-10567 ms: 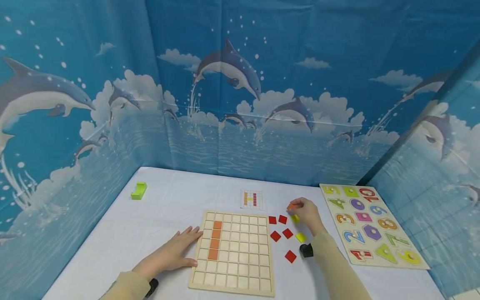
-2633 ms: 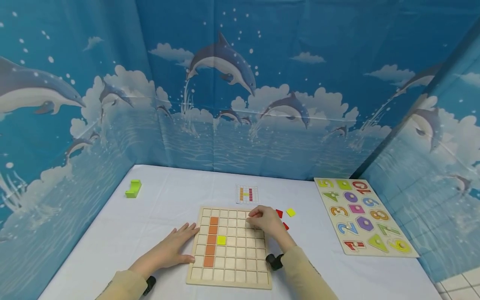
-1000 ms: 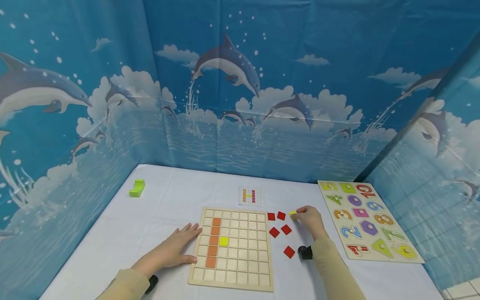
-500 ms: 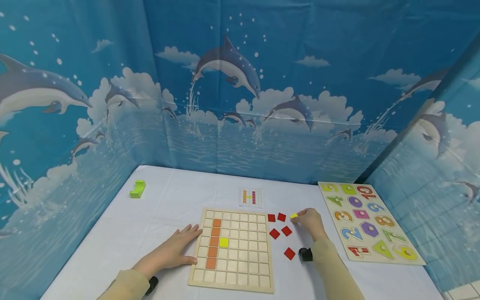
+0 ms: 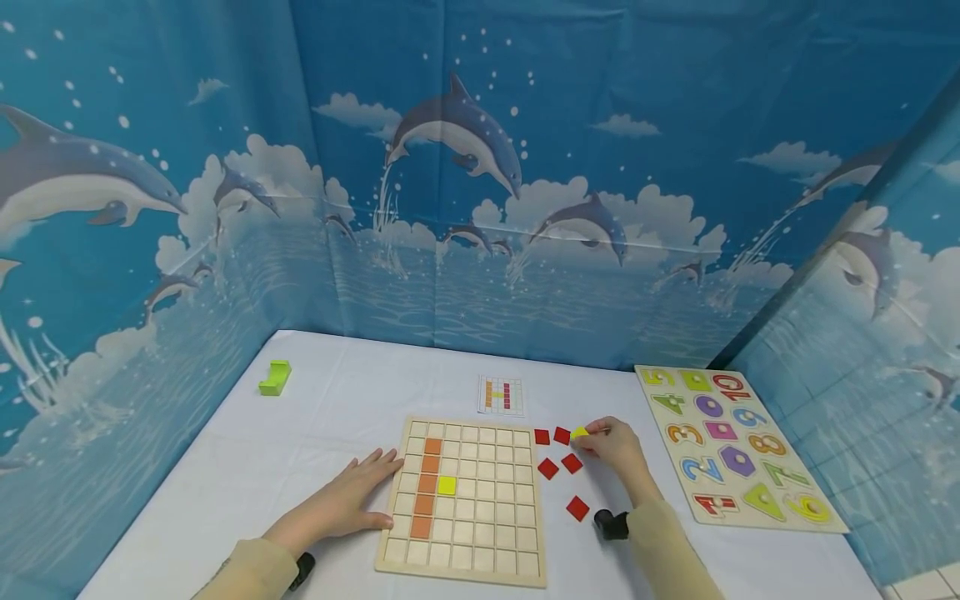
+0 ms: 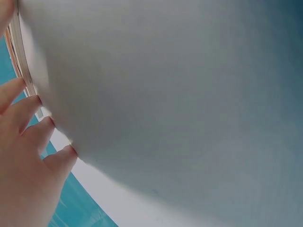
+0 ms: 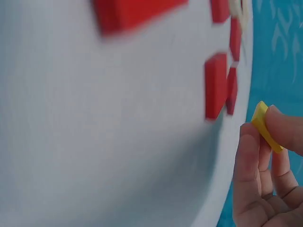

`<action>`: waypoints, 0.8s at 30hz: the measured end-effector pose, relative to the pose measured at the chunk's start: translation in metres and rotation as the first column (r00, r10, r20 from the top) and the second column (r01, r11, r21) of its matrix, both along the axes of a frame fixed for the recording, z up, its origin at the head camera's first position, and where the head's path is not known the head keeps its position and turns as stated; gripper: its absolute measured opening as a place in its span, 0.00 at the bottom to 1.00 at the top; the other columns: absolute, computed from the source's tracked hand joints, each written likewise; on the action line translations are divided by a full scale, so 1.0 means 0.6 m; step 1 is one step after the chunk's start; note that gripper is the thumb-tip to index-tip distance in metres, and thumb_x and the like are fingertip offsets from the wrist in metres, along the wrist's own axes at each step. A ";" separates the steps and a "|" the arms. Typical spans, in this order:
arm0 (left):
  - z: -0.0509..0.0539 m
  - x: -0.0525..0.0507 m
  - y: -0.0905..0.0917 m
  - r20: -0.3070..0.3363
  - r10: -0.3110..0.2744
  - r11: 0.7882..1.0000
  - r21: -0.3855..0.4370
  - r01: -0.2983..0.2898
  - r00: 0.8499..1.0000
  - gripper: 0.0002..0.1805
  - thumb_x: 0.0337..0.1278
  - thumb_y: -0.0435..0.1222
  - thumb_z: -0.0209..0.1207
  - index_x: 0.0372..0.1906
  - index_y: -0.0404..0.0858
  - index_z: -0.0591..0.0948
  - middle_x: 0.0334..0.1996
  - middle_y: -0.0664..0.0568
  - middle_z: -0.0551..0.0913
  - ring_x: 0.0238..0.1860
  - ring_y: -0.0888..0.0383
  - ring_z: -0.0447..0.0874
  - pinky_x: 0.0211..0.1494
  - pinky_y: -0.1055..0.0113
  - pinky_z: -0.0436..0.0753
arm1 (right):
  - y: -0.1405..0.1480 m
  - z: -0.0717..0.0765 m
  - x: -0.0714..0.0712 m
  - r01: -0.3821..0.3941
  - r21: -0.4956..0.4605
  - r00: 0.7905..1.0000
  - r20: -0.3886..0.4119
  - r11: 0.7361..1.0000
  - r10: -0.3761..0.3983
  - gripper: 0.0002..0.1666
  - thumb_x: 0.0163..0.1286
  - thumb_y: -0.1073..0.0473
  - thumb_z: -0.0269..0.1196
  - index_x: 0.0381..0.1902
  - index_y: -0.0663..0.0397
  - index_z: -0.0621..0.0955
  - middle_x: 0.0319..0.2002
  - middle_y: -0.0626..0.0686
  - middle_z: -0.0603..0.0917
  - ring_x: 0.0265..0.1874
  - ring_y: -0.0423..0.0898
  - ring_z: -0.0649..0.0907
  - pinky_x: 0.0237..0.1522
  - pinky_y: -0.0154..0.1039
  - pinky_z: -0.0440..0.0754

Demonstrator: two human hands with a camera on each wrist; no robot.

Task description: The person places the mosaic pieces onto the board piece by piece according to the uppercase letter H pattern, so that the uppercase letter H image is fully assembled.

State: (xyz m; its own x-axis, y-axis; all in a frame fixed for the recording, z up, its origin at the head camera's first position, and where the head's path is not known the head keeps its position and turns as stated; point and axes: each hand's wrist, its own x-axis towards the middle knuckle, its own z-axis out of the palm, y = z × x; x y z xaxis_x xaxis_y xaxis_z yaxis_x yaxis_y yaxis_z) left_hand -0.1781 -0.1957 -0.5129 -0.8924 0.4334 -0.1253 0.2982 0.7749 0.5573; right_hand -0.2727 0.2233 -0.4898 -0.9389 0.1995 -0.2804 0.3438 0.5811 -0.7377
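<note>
A wooden grid board (image 5: pixel 480 560) lies on the white table, with an orange column of tiles (image 5: pixel 427 483) on its left side. Beside that column sits one yellow tile (image 5: pixel 447 485) in a cell. My left hand (image 5: pixel 348 504) rests with spread fingers against the board's left edge; in the left wrist view its fingertips touch that edge. Right of the board, my right hand (image 5: pixel 617 446) pinches another yellow tile (image 7: pixel 266 126) between thumb and fingers, off the table. Several red tiles (image 5: pixel 548 468) lie loose between the board and that hand.
A small printed pattern card (image 5: pixel 502 395) lies behind the board. At the right is a number-and-shape puzzle board (image 5: pixel 738 450). A green block (image 5: pixel 275 377) stands at the far left. Dolphin-printed curtains (image 5: pixel 480 208) hang behind the table.
Since about ten seconds ago the orange column has grown and a yellow tile has come onto the board. Just now my right hand lifted the other yellow tile and moved slightly left. The left hand stayed.
</note>
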 end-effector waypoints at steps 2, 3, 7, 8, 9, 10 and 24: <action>-0.001 0.000 -0.001 0.000 0.001 1.000 -0.002 -0.001 1.000 0.52 0.46 0.56 0.69 0.74 0.37 0.63 0.76 0.39 0.59 0.77 0.37 0.51 0.75 0.32 0.51 | -0.017 0.005 0.008 -0.018 -0.028 1.000 -0.016 0.999 0.017 0.16 0.64 0.61 0.68 0.45 0.64 0.76 0.34 0.58 0.81 0.32 0.47 0.79 0.37 0.34 0.83; -0.002 0.000 -0.001 0.001 0.001 1.000 0.000 -0.001 1.000 0.52 0.46 0.56 0.69 0.74 0.37 0.63 0.76 0.39 0.59 0.77 0.37 0.50 0.75 0.32 0.51 | -0.026 0.007 0.011 -0.030 -0.040 0.999 -0.023 0.999 0.029 0.16 0.63 0.61 0.68 0.44 0.63 0.77 0.33 0.57 0.82 0.30 0.46 0.80 0.37 0.34 0.84; -0.003 -0.002 -0.002 0.003 0.001 1.000 0.002 -0.001 1.000 0.52 0.46 0.56 0.69 0.74 0.38 0.63 0.76 0.39 0.59 0.77 0.37 0.50 0.75 0.32 0.51 | -0.062 0.012 0.027 -0.092 -0.098 0.995 -0.047 0.991 0.088 0.16 0.62 0.60 0.69 0.43 0.62 0.79 0.31 0.55 0.83 0.27 0.43 0.82 0.35 0.36 0.85; -0.003 -0.003 -0.002 0.006 0.000 1.000 0.006 0.000 1.000 0.51 0.46 0.56 0.69 0.74 0.38 0.63 0.76 0.40 0.59 0.77 0.37 0.50 0.75 0.32 0.50 | -0.070 0.013 0.031 -0.109 -0.109 0.993 -0.050 0.988 0.104 0.15 0.62 0.60 0.70 0.43 0.62 0.79 0.31 0.54 0.83 0.27 0.43 0.82 0.34 0.36 0.85; -0.003 -0.004 -0.002 0.005 -0.002 1.000 0.004 0.002 1.000 0.51 0.47 0.56 0.69 0.74 0.38 0.63 0.76 0.40 0.59 0.77 0.37 0.50 0.75 0.32 0.50 | -0.079 0.014 0.036 -0.124 -0.128 0.991 -0.055 0.984 0.118 0.15 0.61 0.60 0.70 0.42 0.62 0.79 0.31 0.54 0.84 0.27 0.42 0.83 0.35 0.37 0.86; -0.003 -0.005 -0.002 0.004 -0.005 1.000 -0.002 0.005 1.000 0.51 0.47 0.56 0.68 0.74 0.38 0.63 0.76 0.40 0.58 0.77 0.38 0.50 0.76 0.33 0.50 | -0.087 0.013 0.041 -0.139 -0.145 0.990 -0.059 0.980 0.131 0.14 0.61 0.61 0.70 0.42 0.62 0.80 0.31 0.54 0.84 0.27 0.43 0.84 0.35 0.37 0.86; 0.004 -0.003 -0.003 0.008 -0.017 1.000 -0.003 0.017 1.000 0.51 0.48 0.56 0.68 0.74 0.37 0.63 0.76 0.39 0.58 0.77 0.37 0.50 0.75 0.32 0.51 | -0.190 0.004 0.082 -0.388 -0.161 0.921 -0.089 0.907 0.378 0.11 0.61 0.60 0.71 0.38 0.60 0.82 0.27 0.51 0.83 0.25 0.41 0.84 0.34 0.35 0.87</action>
